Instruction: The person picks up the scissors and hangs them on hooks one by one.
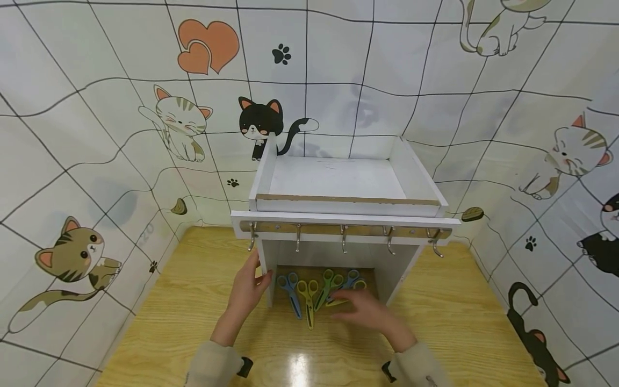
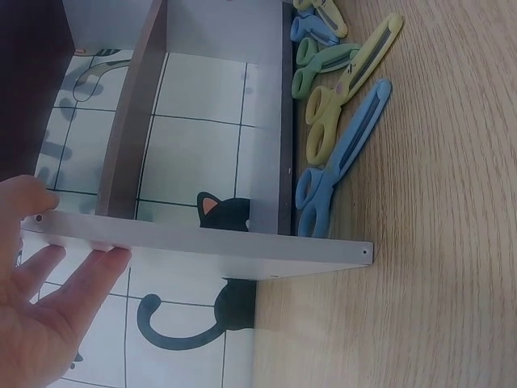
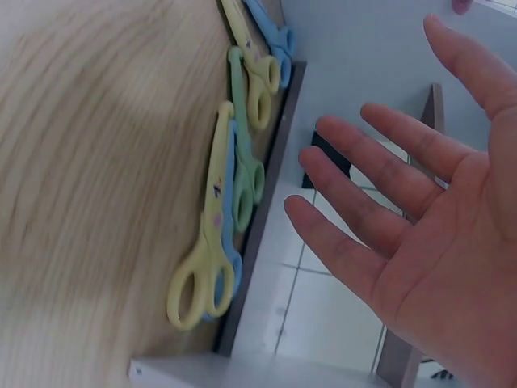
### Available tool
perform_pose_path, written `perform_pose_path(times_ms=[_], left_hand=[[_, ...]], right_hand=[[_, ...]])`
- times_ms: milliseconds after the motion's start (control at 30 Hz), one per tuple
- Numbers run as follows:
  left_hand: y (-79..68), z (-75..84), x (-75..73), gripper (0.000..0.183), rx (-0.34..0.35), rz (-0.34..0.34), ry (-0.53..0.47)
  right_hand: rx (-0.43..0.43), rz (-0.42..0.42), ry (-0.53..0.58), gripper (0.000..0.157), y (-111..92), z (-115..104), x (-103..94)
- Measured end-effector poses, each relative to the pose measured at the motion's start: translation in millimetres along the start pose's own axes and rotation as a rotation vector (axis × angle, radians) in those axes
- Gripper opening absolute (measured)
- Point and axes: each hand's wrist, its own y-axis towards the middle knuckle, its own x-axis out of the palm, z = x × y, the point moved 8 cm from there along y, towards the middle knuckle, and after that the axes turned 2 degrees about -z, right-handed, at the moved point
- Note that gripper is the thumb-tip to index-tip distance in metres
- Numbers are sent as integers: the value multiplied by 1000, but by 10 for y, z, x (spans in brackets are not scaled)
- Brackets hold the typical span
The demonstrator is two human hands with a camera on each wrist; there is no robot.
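Note:
A white wooden shelf with an open top tray stands on the table. My left hand holds its left side panel, thumb on one face and fingers on the other. Several pairs of scissors lie side by side at the shelf's base: blue scissors, yellow scissors, green scissors, then a blue pair and another yellow pair that overlap. Above the right-hand pairs hovers my right hand, partly covering them in the head view. Its fingers are spread, with nothing held.
A strip of metal hooks runs along the shelf's front, overhanging the scissors. The wood-grain table extends to both sides. Behind and beside it hangs a white gridded covering printed with cats.

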Motion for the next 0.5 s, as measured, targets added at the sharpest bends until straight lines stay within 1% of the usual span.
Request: perform_pose_path(times_ms=[133,367,500], left_hand=[[-1,-6,-2,67,-11,1,-4],[-8,19,-16,67,-5,8,-4],[-9,37,-19,67,-10,3,-13]], right_hand=[[18,-18,22,60,84,-3,97],[5,-38,0,63,216,-64,235],[35,-39,-3,62,278,-32,326]])
